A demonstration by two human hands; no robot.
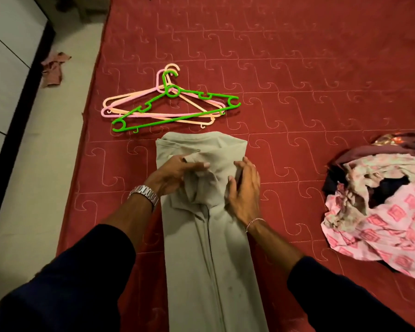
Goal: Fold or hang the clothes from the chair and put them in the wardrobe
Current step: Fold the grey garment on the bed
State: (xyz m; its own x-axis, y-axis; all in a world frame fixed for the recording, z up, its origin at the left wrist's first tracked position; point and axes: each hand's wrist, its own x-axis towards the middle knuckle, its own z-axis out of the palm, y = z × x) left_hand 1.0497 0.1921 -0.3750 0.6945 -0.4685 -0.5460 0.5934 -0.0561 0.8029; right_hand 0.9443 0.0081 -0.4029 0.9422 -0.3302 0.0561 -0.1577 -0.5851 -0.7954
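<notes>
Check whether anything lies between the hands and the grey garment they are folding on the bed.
Nothing visible does. The left hand grips a bunched fold of the grey garment, and the right hand rests on the cloth beside it. The hangers lie beyond the garment, and the clothes pile sits off to the right.

You've got dark navy long sleeves (86,267) pushed up both forearms, a chunky silver metal link watch (144,194) at centre-left, thin silver chain bracelet (255,222) centre-right.
</notes>
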